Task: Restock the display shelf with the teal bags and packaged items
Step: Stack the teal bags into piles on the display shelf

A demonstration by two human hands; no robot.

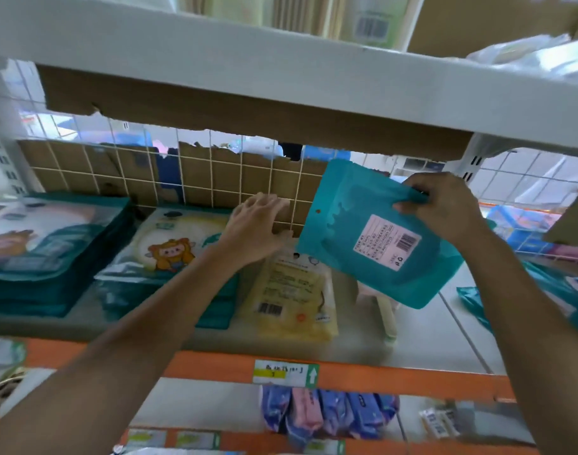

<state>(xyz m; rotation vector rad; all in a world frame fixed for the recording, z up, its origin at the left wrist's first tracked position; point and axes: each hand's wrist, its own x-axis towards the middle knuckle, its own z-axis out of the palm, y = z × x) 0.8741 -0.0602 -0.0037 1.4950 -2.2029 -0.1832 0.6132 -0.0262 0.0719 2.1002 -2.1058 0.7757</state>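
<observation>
The right hand (440, 205) pinches a teal bag (373, 238) by its top edge — held above the shelf (429, 336). The left hand (258, 224) reaches toward the wire grid (195, 172) — fingers loosely spread, holding nothing.

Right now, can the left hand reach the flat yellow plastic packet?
Probably yes: the left hand is right by the top edge of the flat yellow plastic packet, nothing between; the teal plastic bag is held off to its right.

Left hand (258, 224) extended, fingers relaxed; right hand (442, 205) pinches teal bag (350, 205).
</observation>
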